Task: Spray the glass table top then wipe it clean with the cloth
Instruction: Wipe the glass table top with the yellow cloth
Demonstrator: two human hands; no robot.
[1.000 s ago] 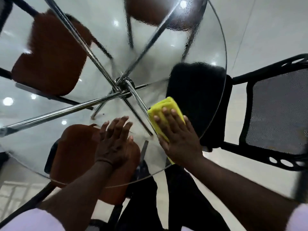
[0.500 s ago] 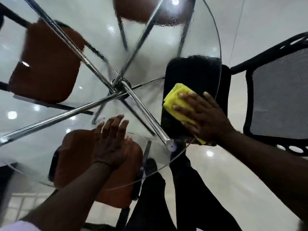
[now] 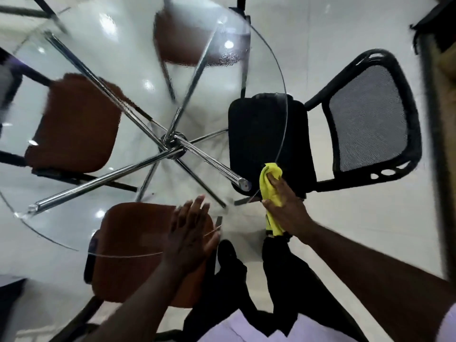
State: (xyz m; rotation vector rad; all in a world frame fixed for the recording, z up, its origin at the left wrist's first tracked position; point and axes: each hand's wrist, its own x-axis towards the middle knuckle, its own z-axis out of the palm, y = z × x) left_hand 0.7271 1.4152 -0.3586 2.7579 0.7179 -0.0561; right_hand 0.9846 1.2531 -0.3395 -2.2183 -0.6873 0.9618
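Note:
The round glass table top (image 3: 128,58) fills the left and middle of the head view, with chrome legs (image 3: 172,144) crossing under it. My right hand (image 3: 286,208) presses a folded yellow cloth (image 3: 270,191) against the near right rim of the glass. My left hand (image 3: 190,233) lies flat on the near edge of the glass, fingers spread, holding nothing. Spray droplets (image 3: 229,58) still bead on the far part of the glass. No spray bottle is in view.
Brown padded chairs sit under the glass at left (image 3: 74,124), near (image 3: 138,250) and far (image 3: 180,38). A black mesh chair (image 3: 365,122) stands close at the right, its seat (image 3: 256,134) partly under the rim. A dark furniture edge (image 3: 439,119) runs down the far right.
My right hand has slid the yellow cloth from the middle of the glass rightward and down to the near right rim. My left hand stayed flat near the front edge.

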